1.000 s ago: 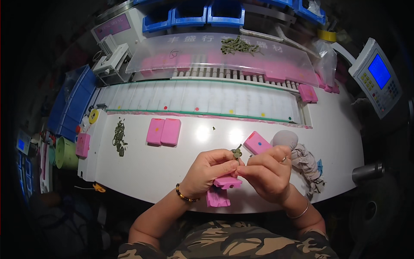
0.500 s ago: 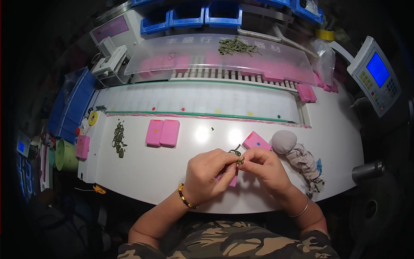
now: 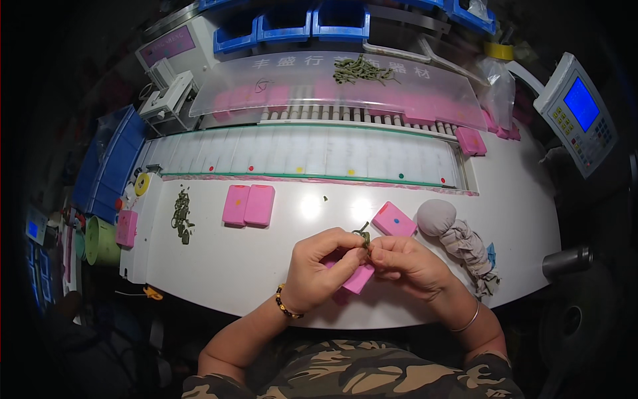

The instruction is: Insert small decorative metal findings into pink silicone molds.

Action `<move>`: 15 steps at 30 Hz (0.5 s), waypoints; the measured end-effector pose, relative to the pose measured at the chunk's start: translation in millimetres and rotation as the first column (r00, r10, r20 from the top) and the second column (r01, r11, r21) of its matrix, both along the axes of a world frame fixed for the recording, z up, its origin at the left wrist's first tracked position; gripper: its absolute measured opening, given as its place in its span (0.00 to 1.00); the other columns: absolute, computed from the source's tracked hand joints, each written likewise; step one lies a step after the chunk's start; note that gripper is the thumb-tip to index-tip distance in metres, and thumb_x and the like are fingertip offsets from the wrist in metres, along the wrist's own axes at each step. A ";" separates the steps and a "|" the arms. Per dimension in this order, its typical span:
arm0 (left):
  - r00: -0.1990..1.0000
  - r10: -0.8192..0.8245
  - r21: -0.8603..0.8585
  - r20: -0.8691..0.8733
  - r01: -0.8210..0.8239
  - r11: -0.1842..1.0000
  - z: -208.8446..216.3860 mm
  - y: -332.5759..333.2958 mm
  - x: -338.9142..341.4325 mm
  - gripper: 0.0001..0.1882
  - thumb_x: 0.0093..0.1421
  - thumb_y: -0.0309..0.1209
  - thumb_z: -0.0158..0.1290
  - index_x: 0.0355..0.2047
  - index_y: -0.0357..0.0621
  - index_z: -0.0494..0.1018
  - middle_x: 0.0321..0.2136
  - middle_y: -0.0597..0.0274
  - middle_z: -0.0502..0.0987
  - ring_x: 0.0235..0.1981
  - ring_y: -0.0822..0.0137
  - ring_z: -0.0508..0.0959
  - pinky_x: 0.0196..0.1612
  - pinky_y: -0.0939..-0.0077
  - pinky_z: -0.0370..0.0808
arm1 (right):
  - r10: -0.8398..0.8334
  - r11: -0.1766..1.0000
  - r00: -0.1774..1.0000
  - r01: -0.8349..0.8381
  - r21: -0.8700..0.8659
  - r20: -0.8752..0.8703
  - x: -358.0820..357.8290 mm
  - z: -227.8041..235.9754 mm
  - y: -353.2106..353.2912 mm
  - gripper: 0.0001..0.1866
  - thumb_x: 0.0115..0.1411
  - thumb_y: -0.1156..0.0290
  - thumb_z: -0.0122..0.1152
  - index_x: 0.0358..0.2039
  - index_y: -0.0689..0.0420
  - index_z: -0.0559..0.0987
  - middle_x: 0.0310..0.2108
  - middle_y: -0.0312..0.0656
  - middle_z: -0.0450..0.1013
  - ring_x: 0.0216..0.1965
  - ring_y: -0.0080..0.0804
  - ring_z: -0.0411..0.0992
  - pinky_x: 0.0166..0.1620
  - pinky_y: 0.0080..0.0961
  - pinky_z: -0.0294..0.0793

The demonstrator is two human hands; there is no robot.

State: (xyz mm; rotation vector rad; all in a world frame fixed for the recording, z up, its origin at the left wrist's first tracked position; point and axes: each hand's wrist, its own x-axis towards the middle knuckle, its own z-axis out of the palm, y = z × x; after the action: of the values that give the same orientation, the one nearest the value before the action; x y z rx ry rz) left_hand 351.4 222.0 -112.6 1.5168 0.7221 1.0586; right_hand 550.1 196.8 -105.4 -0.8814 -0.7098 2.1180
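Note:
A small dark green looped piece (image 3: 365,236) stands between the fingertips of both hands. My left hand (image 3: 322,263) pinches its lower end with thumb and forefinger. Close against it, my right hand (image 3: 412,266) has its thumb and forefinger pressed together at the same piece. Beneath the hands lies a pink block (image 3: 359,279), partly covered by the left fingers. Just beyond the right hand is another pink block (image 3: 397,221) with a blue dot. A grey cloth pouch (image 3: 437,218), rounded at one end and twisted along its tail, rests to its right.
Two pink blocks (image 3: 249,205) lie side by side at left, near a scatter of green bits (image 3: 181,216). A channel of white plates (image 3: 292,149) crosses behind. More green pieces (image 3: 362,70) sit on a clear cover. A control panel (image 3: 581,113) stands at right.
The white plates with coloured dots have slid left along the channel. My fingers have shifted slightly around the green piece, and more of the pink block beneath them shows.

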 end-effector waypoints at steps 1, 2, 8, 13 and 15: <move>1.000 -0.001 0.000 0.000 0.001 1.000 -0.9 -0.7 1.0 0.05 0.59 0.20 0.54 0.36 0.33 0.76 0.29 0.62 0.78 0.31 0.77 0.77 0.35 0.83 0.74 | -0.003 1.000 1.000 0.002 -0.028 -0.025 0.0 -0.6 -0.3 0.09 0.64 0.65 0.59 0.33 0.58 0.77 0.26 0.27 0.67 0.24 0.14 0.59 0.30 0.12 0.59; 1.000 0.003 -0.048 0.028 -0.001 0.999 -1.9 -1.1 2.1 0.05 0.59 0.20 0.54 0.36 0.33 0.76 0.30 0.62 0.79 0.31 0.78 0.77 0.36 0.83 0.74 | -0.005 0.999 0.999 0.002 -0.055 -0.051 -0.1 -0.9 -0.3 0.09 0.64 0.65 0.59 0.32 0.58 0.76 0.26 0.27 0.66 0.24 0.14 0.58 0.30 0.12 0.59; 0.994 0.064 -0.200 0.085 -0.046 0.979 -4.5 -0.8 4.8 0.05 0.60 0.21 0.54 0.37 0.34 0.77 0.32 0.62 0.79 0.32 0.78 0.77 0.37 0.83 0.75 | -0.218 0.950 0.931 0.134 0.281 0.294 -6.0 10.7 -4.3 0.06 0.63 0.69 0.60 0.36 0.58 0.77 0.30 0.29 0.70 0.28 0.12 0.63 0.32 0.11 0.63; 0.991 0.134 -0.059 0.026 -0.132 0.989 -3.1 1.1 4.5 0.05 0.59 0.21 0.55 0.35 0.34 0.77 0.31 0.61 0.79 0.31 0.77 0.78 0.35 0.84 0.74 | -0.332 0.886 0.884 0.173 0.429 0.328 -14.4 12.1 -4.9 0.05 0.62 0.74 0.61 0.37 0.60 0.78 0.32 0.31 0.73 0.30 0.12 0.66 0.34 0.14 0.66; 0.989 0.151 0.042 0.001 -0.150 0.988 -3.8 0.4 4.0 0.04 0.58 0.20 0.56 0.34 0.35 0.78 0.31 0.60 0.79 0.30 0.77 0.78 0.34 0.83 0.74 | -0.359 0.858 0.867 0.162 0.487 0.345 -15.3 11.3 -5.1 0.06 0.61 0.75 0.61 0.39 0.61 0.78 0.32 0.31 0.74 0.30 0.13 0.66 0.33 0.15 0.67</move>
State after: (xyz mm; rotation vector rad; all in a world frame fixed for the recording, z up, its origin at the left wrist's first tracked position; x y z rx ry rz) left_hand 355.4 222.5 -116.4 1.5174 0.8310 1.1914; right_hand 534.8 191.6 -94.1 -1.1163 -1.1674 1.4334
